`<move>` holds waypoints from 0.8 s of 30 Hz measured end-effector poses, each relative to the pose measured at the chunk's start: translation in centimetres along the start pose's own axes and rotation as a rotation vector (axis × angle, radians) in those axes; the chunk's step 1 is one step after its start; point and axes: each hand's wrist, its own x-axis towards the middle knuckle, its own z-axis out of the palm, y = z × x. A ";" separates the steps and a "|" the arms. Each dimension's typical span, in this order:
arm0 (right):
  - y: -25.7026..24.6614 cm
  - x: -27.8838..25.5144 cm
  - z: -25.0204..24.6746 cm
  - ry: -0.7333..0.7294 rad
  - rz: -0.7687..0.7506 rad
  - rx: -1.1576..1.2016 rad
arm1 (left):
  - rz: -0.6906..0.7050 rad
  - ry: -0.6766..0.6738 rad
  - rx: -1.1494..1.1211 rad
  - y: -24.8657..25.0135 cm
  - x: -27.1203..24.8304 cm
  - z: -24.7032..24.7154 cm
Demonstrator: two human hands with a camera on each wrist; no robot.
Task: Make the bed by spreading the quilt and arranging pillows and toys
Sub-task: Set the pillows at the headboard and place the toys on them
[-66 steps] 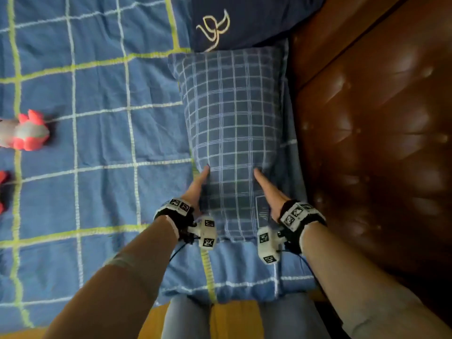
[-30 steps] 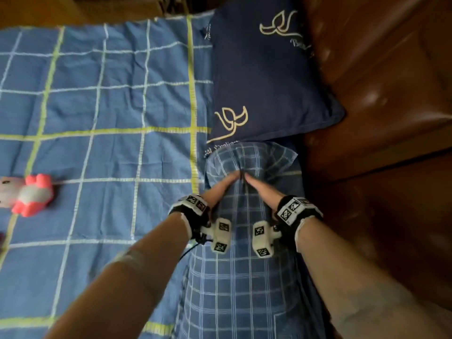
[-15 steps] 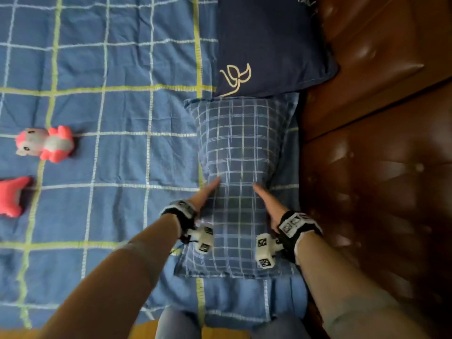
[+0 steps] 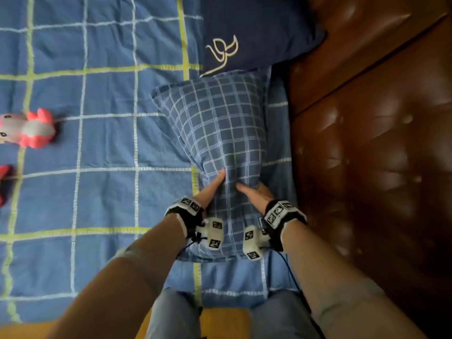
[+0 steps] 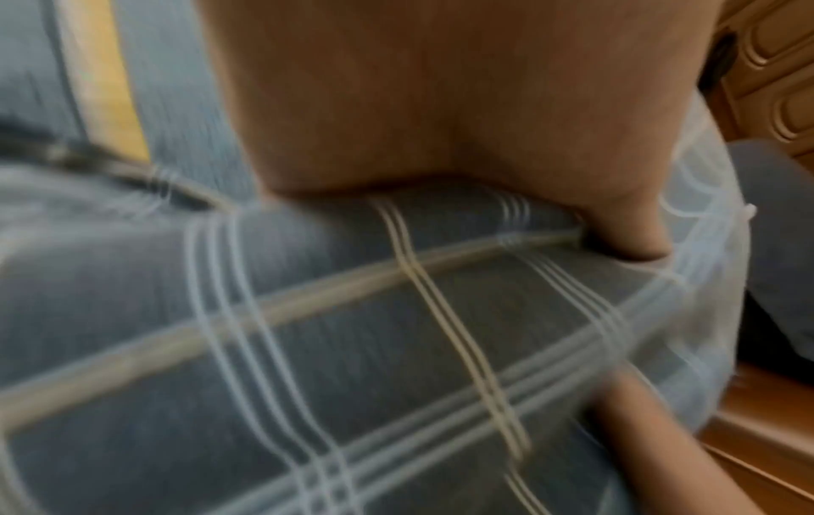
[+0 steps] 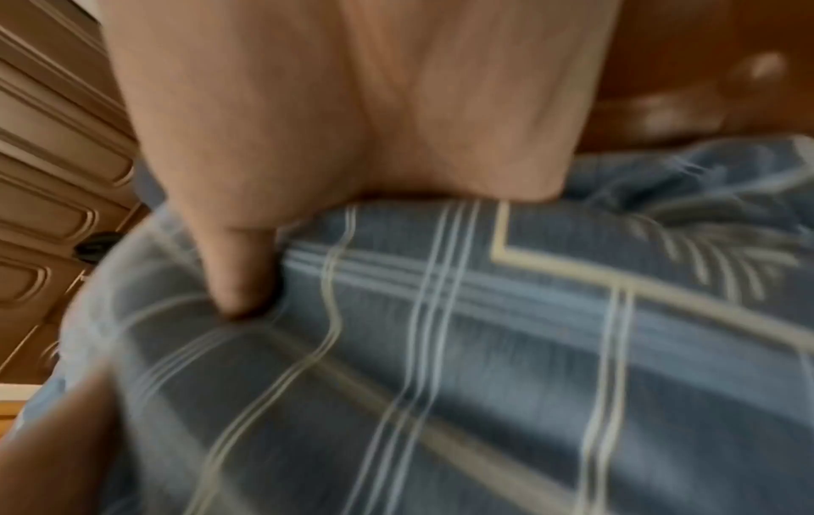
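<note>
Both arms reach forward side by side; left hand (image 4: 212,185) and right hand (image 4: 254,193) each grip the pillow (image 4: 220,123).

Quilt (image 4: 97,192) w/ pillows (image 4: 220,128), toy (image 4: 29,130)

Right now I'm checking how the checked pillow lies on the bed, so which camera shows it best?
The head view: the whole checked pillow shows there, between the quilt and the headboard, pinched at its middle by both hands. Each wrist view shows only blurred checked fabric under a thumb.

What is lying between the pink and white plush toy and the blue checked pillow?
Only bare blue grid-patterned quilt separates pink and white plush toy from blue checked pillow, in the head view.
</note>
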 end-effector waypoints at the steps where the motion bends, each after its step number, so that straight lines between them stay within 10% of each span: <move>1: 0.4 -0.4 0.7 0.059 -0.021 -0.011 | 0.010 0.014 -0.007 -0.1 -0.6 0.7; 10: -3.2 -8.3 -7.4 0.380 -0.161 -0.103 | 0.114 0.014 -0.009 3.1 -6.6 7.0; 14: -2.4 -8.1 -11.1 0.455 -0.105 -0.184 | 0.151 0.096 0.084 1.1 0.6 8.2; 24: 1.2 -6.0 -7.2 0.461 -0.122 -0.389 | 0.188 0.099 0.086 -1.5 -4.9 8.3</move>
